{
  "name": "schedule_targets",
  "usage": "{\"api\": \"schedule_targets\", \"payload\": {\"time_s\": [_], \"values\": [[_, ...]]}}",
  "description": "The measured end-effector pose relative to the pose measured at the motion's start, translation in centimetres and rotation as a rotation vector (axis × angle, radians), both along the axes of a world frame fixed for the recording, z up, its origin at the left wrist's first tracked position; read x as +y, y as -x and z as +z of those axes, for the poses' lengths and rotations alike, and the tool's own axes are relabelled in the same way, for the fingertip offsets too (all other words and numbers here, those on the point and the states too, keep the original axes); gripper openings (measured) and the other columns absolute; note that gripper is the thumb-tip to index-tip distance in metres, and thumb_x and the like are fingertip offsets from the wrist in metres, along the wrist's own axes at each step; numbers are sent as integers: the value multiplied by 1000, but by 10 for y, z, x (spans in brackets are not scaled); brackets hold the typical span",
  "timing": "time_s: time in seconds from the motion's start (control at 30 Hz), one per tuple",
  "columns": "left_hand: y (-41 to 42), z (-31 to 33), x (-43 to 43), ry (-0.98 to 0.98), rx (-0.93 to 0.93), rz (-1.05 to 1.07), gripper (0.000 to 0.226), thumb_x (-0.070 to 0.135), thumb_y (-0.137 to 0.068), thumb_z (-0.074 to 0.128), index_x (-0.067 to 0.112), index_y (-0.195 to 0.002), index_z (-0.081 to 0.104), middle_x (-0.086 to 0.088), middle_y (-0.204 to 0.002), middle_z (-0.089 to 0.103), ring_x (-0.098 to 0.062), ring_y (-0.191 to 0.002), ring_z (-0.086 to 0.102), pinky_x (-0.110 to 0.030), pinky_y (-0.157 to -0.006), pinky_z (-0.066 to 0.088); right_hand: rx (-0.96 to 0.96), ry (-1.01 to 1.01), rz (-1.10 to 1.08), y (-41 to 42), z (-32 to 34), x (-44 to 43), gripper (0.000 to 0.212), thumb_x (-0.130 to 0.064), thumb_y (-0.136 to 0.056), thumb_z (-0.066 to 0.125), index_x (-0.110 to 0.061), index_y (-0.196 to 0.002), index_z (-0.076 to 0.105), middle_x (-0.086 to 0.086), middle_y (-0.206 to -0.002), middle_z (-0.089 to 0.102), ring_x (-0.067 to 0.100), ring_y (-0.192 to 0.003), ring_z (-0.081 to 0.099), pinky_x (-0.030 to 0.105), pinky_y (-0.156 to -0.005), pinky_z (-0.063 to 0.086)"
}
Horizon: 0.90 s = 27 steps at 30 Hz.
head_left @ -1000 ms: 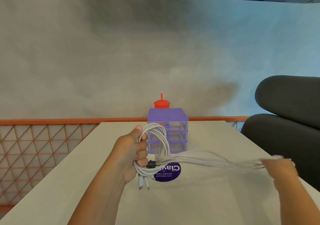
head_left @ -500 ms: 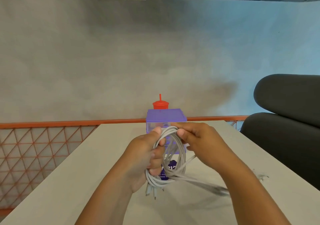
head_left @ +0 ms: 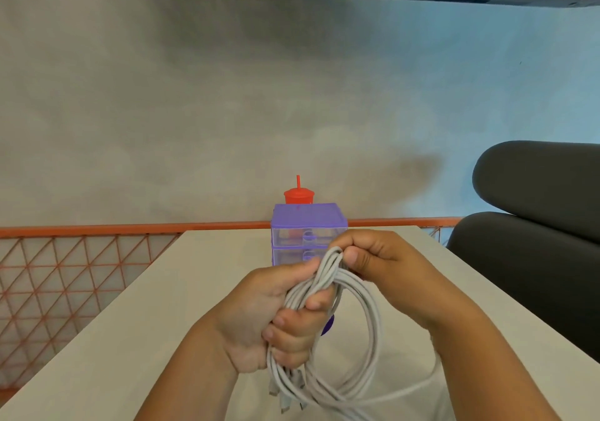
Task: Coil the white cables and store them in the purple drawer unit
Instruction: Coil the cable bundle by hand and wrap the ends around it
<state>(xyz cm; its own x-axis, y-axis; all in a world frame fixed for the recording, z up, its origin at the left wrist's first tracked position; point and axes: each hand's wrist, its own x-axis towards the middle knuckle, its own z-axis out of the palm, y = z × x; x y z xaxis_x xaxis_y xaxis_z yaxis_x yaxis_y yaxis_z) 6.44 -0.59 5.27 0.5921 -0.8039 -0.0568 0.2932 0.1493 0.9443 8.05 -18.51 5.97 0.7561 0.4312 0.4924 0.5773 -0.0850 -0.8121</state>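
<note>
Head view: smooth white round cables coiled in oval loop, long axis near upright, held above matte beige table. Left hand wraps curled fingers round loop's left side; right hand pinches loop top. Plug ends hang below left hand. Coil and hands hide the lower part of purple plastic drawer unit with clear drawers. Red lidded cup with straw behind unit. Orange mesh railing left, dark grey padded chair right.

Grey wall behind went bluish toward the right; pale table ran up to an orange mesh railing; dark padded chair sat off right.
</note>
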Motion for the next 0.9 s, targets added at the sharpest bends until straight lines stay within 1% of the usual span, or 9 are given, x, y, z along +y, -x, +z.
{"api": "schedule_targets", "payload": {"time_s": [0.1, 0.17, 0.27, 0.37, 0.47, 0.53, 0.67, 0.77, 0.9], "values": [[10, 6, -7, -73, -142, 222, 57, 75, -61, 54, 19, -53, 43, 9, -38, 25, -2, -29, 17, -11, -36, 19, 89, -37, -11, -3, -4, 2, 23, -33, -80, 55, -17, -83, 71, -3, -76, 69, 12, -73, 62, 28, -74, 50], [15, 10, -8, -166, -328, 399, 55, 69, -61, 63, 22, -49, 36, 8, -41, 22, -5, -32, 15, -13, -37, 18, 100, -40, -21, -1, -2, 6, 31, -34, -81, 52, -11, -91, 70, 3, -84, 70, 16, -80, 64, 33, -80, 50], [17, 16, -6, -227, -439, 575, 58, 58, -74, 65, 22, -47, 29, 6, -43, 18, -9, -36, 12, -16, -40, 15, 182, -106, 57, 3, 2, 9, 33, -41, -87, 51, -19, -101, 70, 1, -101, 71, 11, -97, 64, 27, -86, 50], [18, 19, -4, -214, -464, 627, 45, 53, -66, 53, 21, -47, 30, 4, -44, 18, -10, -37, 11, -18, -40, 15, 231, -88, 159, 10, 4, 12, 24, -28, -81, 63, -31, -105, 67, -3, -107, 68, 15, -106, 61, 33, -96, 46], [16, 17, -3, -218, -440, 623, 43, 53, -66, 51, 20, -47, 32, 3, -45, 18, -10, -36, 12, -18, -39, 16, -5, 131, -79, 3, -5, 24, 36, -7, -77, 59, -28, -106, 61, 0, -98, 67, 19, -92, 63, 32, -85, 50], [15, 16, -3, -226, -433, 617, 43, 54, -65, 52, 19, -49, 31, 2, -45, 17, -10, -37, 12, -19, -40, 15, -56, 172, -224, -2, -11, 30, 23, -9, -82, 59, -25, -97, 63, 0, -90, 68, 18, -82, 63, 37, -79, 52], [14, 15, -4, -226, -421, 615, 44, 55, -65, 52, 18, -50, 32, 3, -45, 17, -11, -38, 11, -20, -41, 15, 74, 87, -132, -7, -12, 28, 15, -25, -79, 63, -18, -91, 68, 9, -93, 71, 29, -91, 65, 53, -91, 47], [14, 15, -7, -221, -415, 603, 43, 56, -65, 52, 20, -47, 35, 4, -44, 18, -9, -36, 12, -19, -40, 14, 191, -39, 21, -7, -8, 20, 17, -17, -75, 63, -9, -90, 68, 15, -92, 66, 27, -87, 62, 46, -91, 47], [16, 17, -8, -251, -423, 594, 44, 55, -67, 51, 19, -50, 32, 4, -44, 19, -9, -37, 12, -21, -42, 12, 345, -112, 86, -6, -5, 12, 18, -15, -69, 67, -16, -87, 69, 15, -92, 65, 24, -85, 61, 29, -74, 52]]}}
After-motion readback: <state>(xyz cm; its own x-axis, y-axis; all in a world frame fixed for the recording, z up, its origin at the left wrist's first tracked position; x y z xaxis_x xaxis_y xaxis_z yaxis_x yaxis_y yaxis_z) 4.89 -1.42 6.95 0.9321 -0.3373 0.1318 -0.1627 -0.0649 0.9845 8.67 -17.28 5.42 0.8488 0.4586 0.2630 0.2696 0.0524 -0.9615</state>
